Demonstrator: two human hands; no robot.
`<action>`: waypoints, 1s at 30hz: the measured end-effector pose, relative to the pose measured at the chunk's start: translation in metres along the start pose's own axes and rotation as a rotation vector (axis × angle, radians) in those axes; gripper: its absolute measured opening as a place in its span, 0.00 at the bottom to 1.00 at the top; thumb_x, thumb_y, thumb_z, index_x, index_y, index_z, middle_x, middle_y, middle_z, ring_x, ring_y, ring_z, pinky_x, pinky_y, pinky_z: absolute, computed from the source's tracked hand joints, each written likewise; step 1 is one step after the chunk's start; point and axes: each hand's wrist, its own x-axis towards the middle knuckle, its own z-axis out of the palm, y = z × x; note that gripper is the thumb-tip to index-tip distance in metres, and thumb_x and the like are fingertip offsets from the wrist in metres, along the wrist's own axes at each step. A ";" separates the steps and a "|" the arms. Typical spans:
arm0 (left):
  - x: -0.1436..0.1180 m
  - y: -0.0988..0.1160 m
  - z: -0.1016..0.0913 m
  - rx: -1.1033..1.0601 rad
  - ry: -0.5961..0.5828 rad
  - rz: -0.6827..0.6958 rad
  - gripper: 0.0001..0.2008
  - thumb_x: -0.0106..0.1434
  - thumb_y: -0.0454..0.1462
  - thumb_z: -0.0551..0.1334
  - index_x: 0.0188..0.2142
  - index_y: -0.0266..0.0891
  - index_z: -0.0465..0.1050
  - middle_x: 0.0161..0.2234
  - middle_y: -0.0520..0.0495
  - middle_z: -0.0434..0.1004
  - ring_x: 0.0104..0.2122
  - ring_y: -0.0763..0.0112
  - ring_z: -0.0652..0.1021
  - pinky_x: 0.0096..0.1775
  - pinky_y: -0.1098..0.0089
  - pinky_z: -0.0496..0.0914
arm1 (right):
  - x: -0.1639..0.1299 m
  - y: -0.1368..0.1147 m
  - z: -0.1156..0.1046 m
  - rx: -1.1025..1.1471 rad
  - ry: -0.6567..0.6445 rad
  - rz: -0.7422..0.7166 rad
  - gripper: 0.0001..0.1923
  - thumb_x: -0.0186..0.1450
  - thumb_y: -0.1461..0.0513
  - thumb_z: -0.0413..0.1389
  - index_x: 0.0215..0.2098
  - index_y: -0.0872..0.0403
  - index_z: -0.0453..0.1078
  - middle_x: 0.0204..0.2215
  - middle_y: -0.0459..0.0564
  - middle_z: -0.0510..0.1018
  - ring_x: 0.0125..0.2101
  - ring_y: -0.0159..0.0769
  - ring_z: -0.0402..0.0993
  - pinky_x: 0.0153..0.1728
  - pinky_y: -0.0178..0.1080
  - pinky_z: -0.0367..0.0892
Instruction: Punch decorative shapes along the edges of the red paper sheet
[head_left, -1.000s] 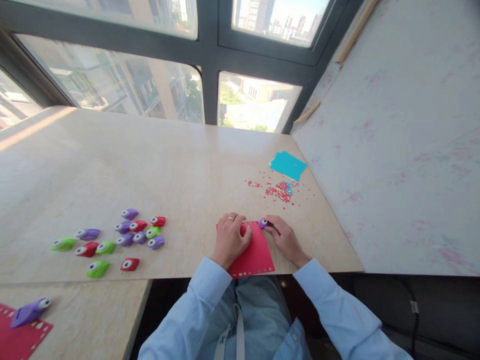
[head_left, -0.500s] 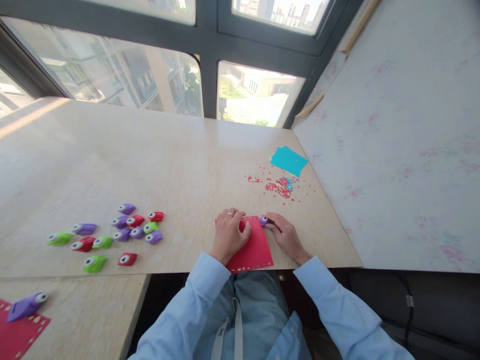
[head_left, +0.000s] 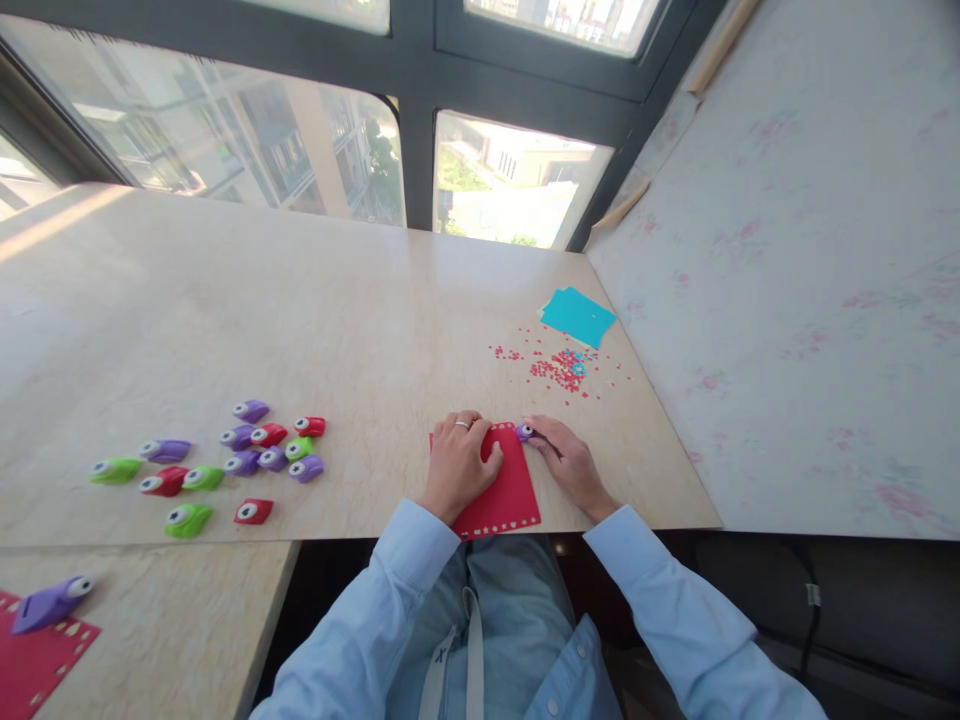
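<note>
A sheet of red paper [head_left: 504, 497] with small punched shapes along its top and bottom edges lies at the table's front edge. My left hand [head_left: 463, 462] holds it down, fingers bent over the upper left part and thumb toward the middle. At the sheet's upper right corner, my right hand [head_left: 564, 458] grips a small purple craft punch [head_left: 524, 432] between thumb and fingers. The punch sits against the paper's edge; my fingers partly cover it, and its slot is hidden.
Several purple, red and green craft punches [head_left: 242, 463] lie to the left. Red paper bits [head_left: 559, 371] and blue sheets [head_left: 577, 315] lie toward the right wall [head_left: 810, 300]. On a lower surface, another purple punch [head_left: 52, 606] rests on red paper [head_left: 30, 665].
The purple punch and my right hand have shifted slightly up and left in view, at the sheet's upper right corner. My left hand stays on the paper. The whole view has shifted a little.
</note>
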 end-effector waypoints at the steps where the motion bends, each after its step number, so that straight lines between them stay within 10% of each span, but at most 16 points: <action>1: 0.000 0.000 0.000 0.005 0.000 0.004 0.09 0.63 0.39 0.60 0.42 0.41 0.73 0.46 0.43 0.74 0.48 0.59 0.72 0.50 0.57 0.65 | 0.000 0.000 0.000 -0.003 0.003 0.000 0.15 0.71 0.62 0.52 0.54 0.49 0.73 0.51 0.52 0.78 0.53 0.38 0.74 0.58 0.47 0.69; 30: 0.000 -0.002 0.004 -0.010 0.014 -0.017 0.08 0.63 0.37 0.61 0.41 0.42 0.74 0.46 0.43 0.74 0.48 0.60 0.71 0.50 0.58 0.65 | -0.008 -0.008 -0.006 -0.031 -0.056 -0.053 0.17 0.71 0.62 0.52 0.56 0.47 0.72 0.53 0.50 0.77 0.54 0.38 0.74 0.59 0.47 0.69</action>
